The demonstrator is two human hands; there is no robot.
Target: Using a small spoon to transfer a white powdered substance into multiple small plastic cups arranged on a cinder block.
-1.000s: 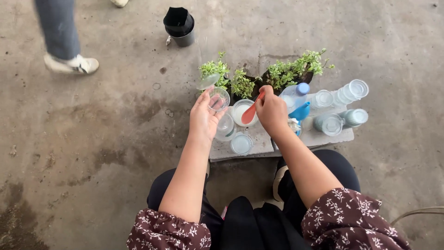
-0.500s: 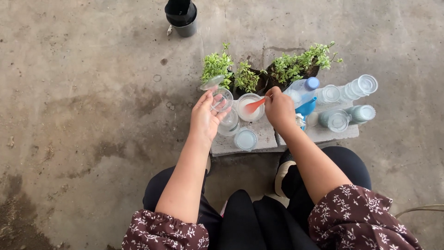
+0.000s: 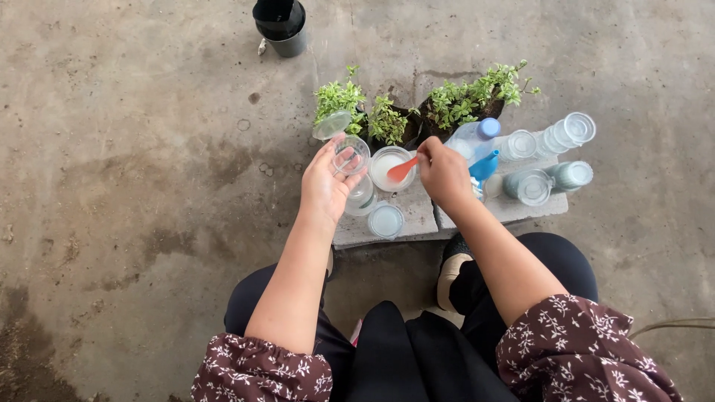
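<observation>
My left hand (image 3: 324, 186) holds a small clear plastic cup (image 3: 351, 155) tilted above the slab. My right hand (image 3: 442, 173) grips an orange spoon (image 3: 401, 170) whose bowl rests over a clear cup of white powder (image 3: 388, 168). Both hands hover over a grey concrete slab (image 3: 421, 217) in front of my knees. Two more clear cups, one with pale liquid (image 3: 386, 221) and one behind my left hand (image 3: 362, 197), stand on the slab.
Small green plants (image 3: 454, 100) in dark bags stand behind the slab. A blue-capped spray bottle (image 3: 475, 139) and several clear jars (image 3: 555, 160) lie to the right. A black pot (image 3: 281, 26) sits on the concrete floor at the top.
The spoon has swung from pointing down toward me to lying sideways over the powder cup. The other person's legs at the top left have left the view.
</observation>
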